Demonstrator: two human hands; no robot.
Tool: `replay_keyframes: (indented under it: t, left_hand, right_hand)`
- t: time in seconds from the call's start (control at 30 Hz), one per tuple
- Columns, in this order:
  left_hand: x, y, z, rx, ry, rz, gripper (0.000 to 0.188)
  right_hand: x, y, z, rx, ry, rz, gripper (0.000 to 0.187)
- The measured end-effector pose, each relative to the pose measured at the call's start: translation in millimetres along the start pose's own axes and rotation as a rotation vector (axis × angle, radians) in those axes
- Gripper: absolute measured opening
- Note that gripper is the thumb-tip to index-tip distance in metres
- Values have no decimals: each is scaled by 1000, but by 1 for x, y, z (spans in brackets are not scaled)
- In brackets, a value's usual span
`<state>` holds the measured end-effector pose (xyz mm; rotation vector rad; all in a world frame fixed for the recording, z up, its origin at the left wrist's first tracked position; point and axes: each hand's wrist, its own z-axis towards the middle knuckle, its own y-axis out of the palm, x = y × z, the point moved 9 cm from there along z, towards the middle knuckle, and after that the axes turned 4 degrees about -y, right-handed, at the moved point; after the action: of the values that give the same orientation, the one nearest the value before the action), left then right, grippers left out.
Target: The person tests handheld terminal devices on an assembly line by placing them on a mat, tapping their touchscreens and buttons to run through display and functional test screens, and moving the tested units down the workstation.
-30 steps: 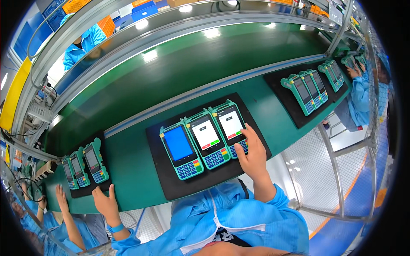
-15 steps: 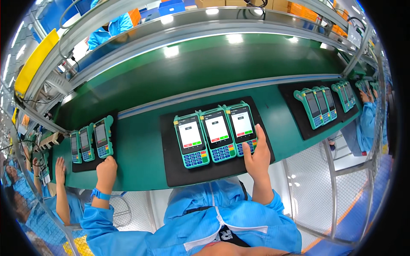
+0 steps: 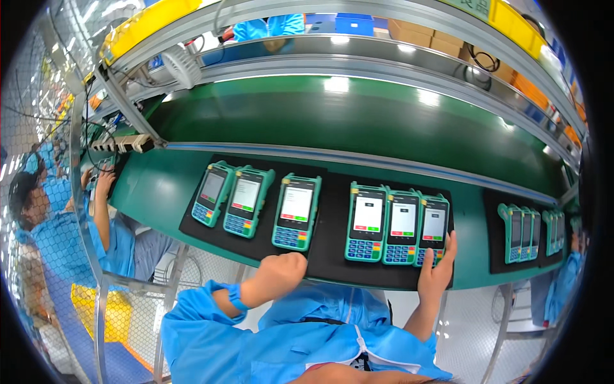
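The rightmost teal payment terminal (image 3: 433, 229) lies flat on the black mat (image 3: 329, 253), last in a close row of three, and your right hand (image 3: 436, 272) rests its spread fingers (image 3: 426, 264) on its keypad. Your left hand (image 3: 279, 273) sits curled into a loose fist, fingers pressed together, at the mat's near edge just below a fourth terminal (image 3: 296, 210) on the green surface (image 3: 157, 192).

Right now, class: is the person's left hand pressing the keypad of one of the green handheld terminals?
No: the left hand rests closed on the black mat just below a terminal, touching no keypad.
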<state>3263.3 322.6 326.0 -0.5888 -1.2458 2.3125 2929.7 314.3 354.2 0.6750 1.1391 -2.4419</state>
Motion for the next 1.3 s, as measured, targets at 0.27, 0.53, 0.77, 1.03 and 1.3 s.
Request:
replay_keyframes:
  t: [0.27,0.53,0.77,1.03,1.3]
  left_hand:
    - [-59,-22,-9,117,-528,-618,46]
    - [-51,-6,8,140,-557,-338,64]
    - [-70,-1,-2,270,-637,-621,92]
    - [-72,-6,-47,294,-797,-294,78]
    - [-118,-4,-53,180,-868,-106,61]
  right_hand:
    - [4,4,-1,-10,16,18,63]
    - [6,7,-1,27,28,46,66]
    - [9,8,-2,25,25,18,66]
    - [10,6,0,40,21,12,66]
    - [11,8,-1,19,37,34,61]
